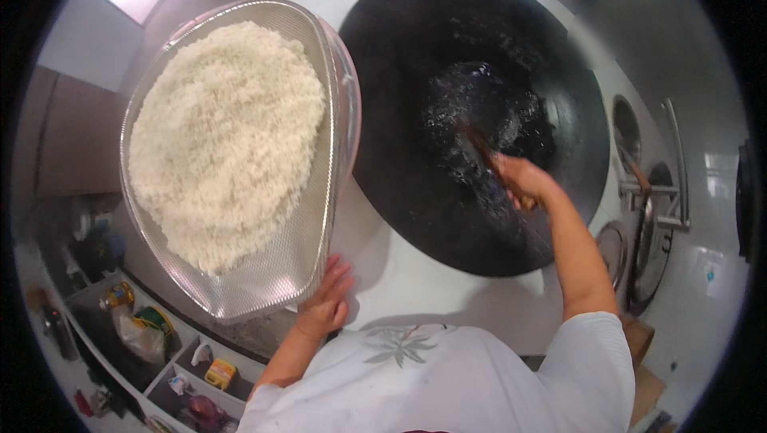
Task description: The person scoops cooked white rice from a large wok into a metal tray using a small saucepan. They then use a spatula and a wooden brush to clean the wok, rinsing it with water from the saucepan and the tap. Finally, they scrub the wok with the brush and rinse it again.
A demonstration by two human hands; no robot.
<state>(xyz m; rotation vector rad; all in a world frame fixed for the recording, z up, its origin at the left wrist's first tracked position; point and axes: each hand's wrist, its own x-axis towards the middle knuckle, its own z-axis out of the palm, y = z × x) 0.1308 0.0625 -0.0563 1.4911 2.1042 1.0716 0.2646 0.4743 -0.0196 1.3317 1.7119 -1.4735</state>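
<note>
My right hand (pixel 522 181) grips a dark brown utensil (pixel 478 142), perhaps wooden, whose far end dips into rippling water (pixel 440 94) in a large black wok (pixel 395 205). What shape that end has is hidden and blurred. To the left of the wok, a metal mesh strainer (pixel 287 259) bears a broad heap of white rice (pixel 228 139). It seems to rest on a pinkish translucent basin (pixel 350 103). My left hand (pixel 326 303) lies with spread fingers on the white counter beside the strainer's near edge. Whether it touches the strainer I cannot tell.
The white counter (pixel 371 259) surrounds the wok. Right of it are a wall rack (pixel 674 163) and several metal lids or pans (pixel 650 259). At lower left, an open compartmented drawer (pixel 171 364) holds a yellow container (pixel 220 373) and bags.
</note>
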